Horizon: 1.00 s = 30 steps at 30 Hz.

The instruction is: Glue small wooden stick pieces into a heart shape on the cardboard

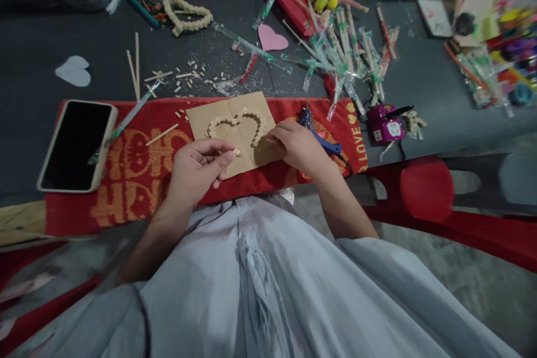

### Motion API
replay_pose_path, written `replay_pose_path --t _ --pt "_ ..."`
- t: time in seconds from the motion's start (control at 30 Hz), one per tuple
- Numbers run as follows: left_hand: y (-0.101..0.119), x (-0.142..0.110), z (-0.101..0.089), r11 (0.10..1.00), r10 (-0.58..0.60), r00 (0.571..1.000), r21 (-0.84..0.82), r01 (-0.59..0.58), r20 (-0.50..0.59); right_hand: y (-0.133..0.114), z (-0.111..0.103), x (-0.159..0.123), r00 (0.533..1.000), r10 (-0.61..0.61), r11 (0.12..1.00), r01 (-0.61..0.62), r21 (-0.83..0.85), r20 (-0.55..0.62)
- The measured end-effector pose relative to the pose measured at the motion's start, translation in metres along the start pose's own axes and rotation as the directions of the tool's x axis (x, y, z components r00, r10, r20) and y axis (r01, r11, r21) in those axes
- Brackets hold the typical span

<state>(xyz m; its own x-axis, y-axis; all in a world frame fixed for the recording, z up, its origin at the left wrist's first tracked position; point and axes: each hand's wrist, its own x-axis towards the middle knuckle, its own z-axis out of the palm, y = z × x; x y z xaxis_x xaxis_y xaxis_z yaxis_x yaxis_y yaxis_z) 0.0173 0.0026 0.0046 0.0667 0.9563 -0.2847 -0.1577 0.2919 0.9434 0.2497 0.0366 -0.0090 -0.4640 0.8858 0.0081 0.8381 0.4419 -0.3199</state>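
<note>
My left hand (203,166) pinches a small pale wooden piece (236,152) between thumb and fingertips, just over the brown card (237,165). On that creased card is a heart outline (257,117) built from short pale stick pieces, with a gap along its lower part. My right hand (300,146) is at the card's right side, its fingers curled down against the edge; the fingertips are partly hidden. Just beyond it lies a blue glue gun (323,142) on the red towel (277,182).
A phone (75,145) lies on the towel's left end. Cut stick bits (184,81) are scattered behind. Another stick heart (187,25), a pink paper heart (272,38) and wrapped chopsticks (344,39) lie farther back. At right are a purple box (384,124) and red chair (425,187).
</note>
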Motion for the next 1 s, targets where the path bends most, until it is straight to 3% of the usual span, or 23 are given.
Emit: replay_pose_path --t 0.17,0.27,0.43,0.57,0.73,0.87,1.0 --pt "-0.002 0.002 0.006 0.999 -0.002 1.000 0.034 0.001 0.009 0.013 -0.016 -0.021 0.977 0.110 0.994 -0.108 0.018 -0.184" --pt "-0.004 0.004 0.012 0.998 -0.009 1.000 0.058 0.007 0.028 0.027 -0.024 -0.041 0.951 0.208 0.976 -0.216 -0.011 -0.227" --pt "-0.005 0.007 0.026 0.992 -0.021 0.999 0.122 0.016 0.038 0.047 -0.026 -0.068 0.938 0.307 0.947 -0.317 -0.043 -0.160" --pt "-0.004 0.009 0.038 0.985 0.021 0.999 0.169 -0.029 0.047 0.059 -0.019 -0.074 0.927 0.360 0.927 -0.368 -0.067 -0.106" --pt "-0.002 0.010 0.050 0.974 0.037 0.996 0.219 -0.054 0.083 0.070 -0.017 -0.072 0.943 0.332 0.941 -0.334 -0.061 -0.033" --pt "-0.002 0.013 0.055 0.958 0.063 0.996 0.275 -0.080 0.070 0.079 -0.016 -0.079 0.950 0.284 0.958 -0.275 0.080 -0.128" --pt "-0.003 0.018 0.059 0.956 0.085 0.995 0.278 -0.096 0.051 0.095 -0.010 -0.087 0.891 0.377 0.904 -0.294 0.310 -0.255"
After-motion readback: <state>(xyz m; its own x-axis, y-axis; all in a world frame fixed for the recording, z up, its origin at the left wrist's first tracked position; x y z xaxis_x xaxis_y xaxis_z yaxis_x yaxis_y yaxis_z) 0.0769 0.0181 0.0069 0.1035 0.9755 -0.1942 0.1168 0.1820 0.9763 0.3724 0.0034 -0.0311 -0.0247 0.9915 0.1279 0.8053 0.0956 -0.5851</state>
